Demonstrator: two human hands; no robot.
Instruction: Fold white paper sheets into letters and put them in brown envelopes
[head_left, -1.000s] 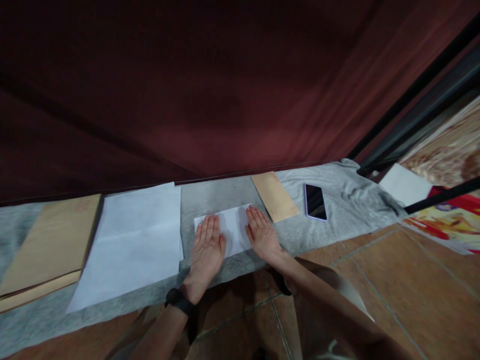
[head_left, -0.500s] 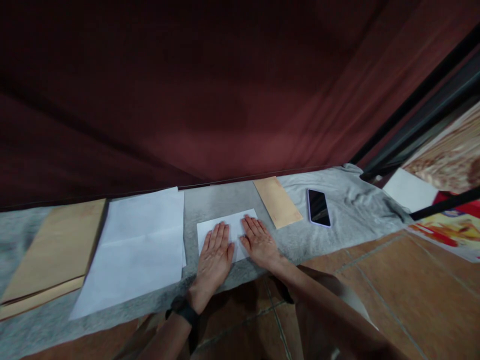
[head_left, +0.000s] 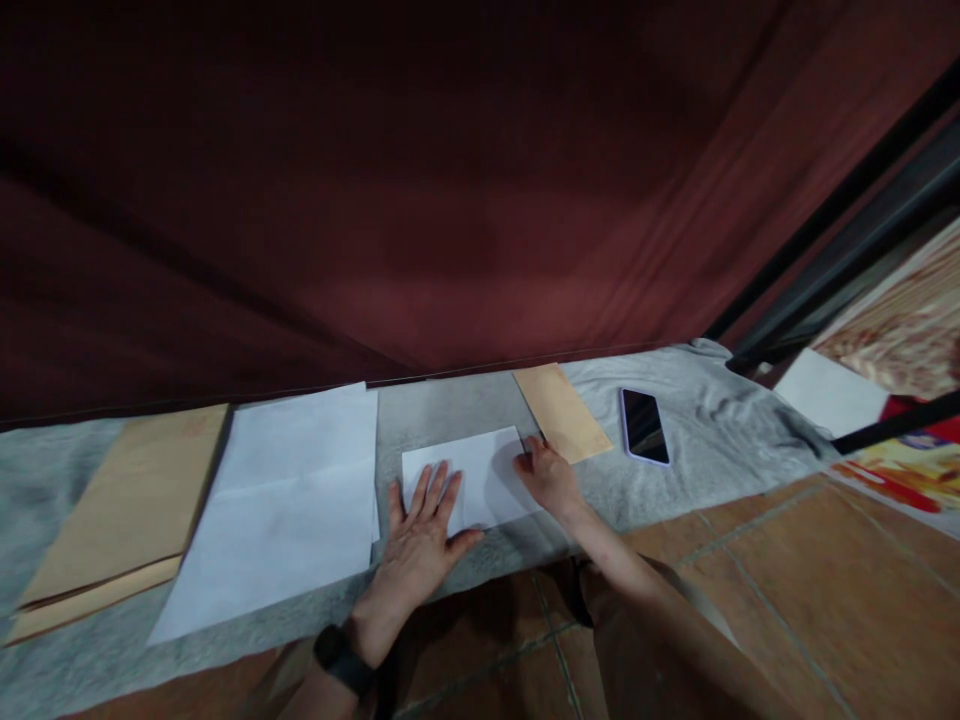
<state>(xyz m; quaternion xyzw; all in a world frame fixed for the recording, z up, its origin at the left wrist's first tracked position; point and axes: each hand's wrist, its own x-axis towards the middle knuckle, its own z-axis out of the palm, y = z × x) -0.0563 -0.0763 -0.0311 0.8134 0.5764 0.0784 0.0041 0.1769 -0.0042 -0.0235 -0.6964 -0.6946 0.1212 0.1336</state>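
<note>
Your left hand (head_left: 420, 535) lies flat, fingers spread, pressing the near left part of the folded white paper (head_left: 469, 475) on the grey cloth (head_left: 697, 440), near its front edge. Your right hand (head_left: 551, 478) is curled at the paper's far right corner, fingertips pinching it. The paper's long axis runs left-right between both hands.

Left hand (head_left: 420, 535) over the folded paper's (head_left: 480, 470) near-left corner; brown envelopes (head_left: 112, 520) cut off at left
</note>
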